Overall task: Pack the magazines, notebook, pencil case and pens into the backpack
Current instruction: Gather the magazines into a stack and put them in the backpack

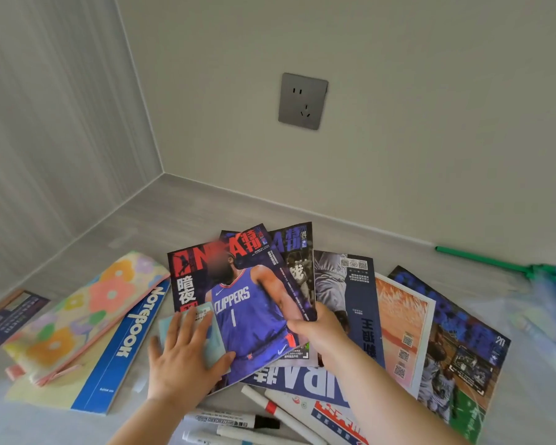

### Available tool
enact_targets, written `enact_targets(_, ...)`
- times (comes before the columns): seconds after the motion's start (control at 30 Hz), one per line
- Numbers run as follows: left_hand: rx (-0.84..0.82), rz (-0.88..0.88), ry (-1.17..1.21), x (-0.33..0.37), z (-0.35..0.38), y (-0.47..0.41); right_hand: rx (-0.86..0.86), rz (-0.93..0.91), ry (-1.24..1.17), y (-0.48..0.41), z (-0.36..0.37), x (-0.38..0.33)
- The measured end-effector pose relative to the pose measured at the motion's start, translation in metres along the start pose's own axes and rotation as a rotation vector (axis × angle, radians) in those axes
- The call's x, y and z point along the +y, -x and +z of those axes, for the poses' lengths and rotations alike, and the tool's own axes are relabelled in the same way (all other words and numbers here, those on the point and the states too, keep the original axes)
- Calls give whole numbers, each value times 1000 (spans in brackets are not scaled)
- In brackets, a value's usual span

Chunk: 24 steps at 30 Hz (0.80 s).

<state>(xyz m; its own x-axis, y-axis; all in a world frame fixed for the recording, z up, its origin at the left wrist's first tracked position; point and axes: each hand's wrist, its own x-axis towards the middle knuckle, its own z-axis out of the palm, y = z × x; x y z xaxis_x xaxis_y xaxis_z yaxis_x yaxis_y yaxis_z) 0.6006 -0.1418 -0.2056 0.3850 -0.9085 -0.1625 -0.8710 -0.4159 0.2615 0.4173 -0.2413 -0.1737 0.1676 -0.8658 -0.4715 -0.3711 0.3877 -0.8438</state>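
Several basketball magazines lie fanned out on the grey surface. The top magazine [247, 303] shows a player in a blue jersey. My right hand [315, 332] pinches its right edge. My left hand [182, 354] lies flat with spread fingers on a small pale blue card [211, 332] on that cover. To the left lies a blue and yellow notebook [122, 345], with a flowered pencil case [87, 309] on top of it. White marker pens [235, 422] lie at the near edge under my arms. No backpack is in view.
More magazines [446, 342] spread to the right. A dark booklet [7, 316] lies at far left. A green stick [482, 260] and clear plastic sleeves [546, 309] sit at the right. Walls close the corner behind, with a socket [302, 101].
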Motion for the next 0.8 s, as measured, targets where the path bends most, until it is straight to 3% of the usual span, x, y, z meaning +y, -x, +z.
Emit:
enact_targets(0.27,-37,-22,-171,-3,-13,-3,165,43,58,50,-67,37)
enact_targets(0.37,-15,42,-18,29,-12,-9,157,52,185,64,-85,46)
enact_targets(0.47,-153,66,203,71,-7,-19,178,15,190,68,-91,45)
enact_targets(0.63,-218,2,165,101,-5,-37,300,113,-7,55,-102,33)
enact_targets(0.8,-200,-23,208,109,-6,-41,236,203,33,43,-99,31)
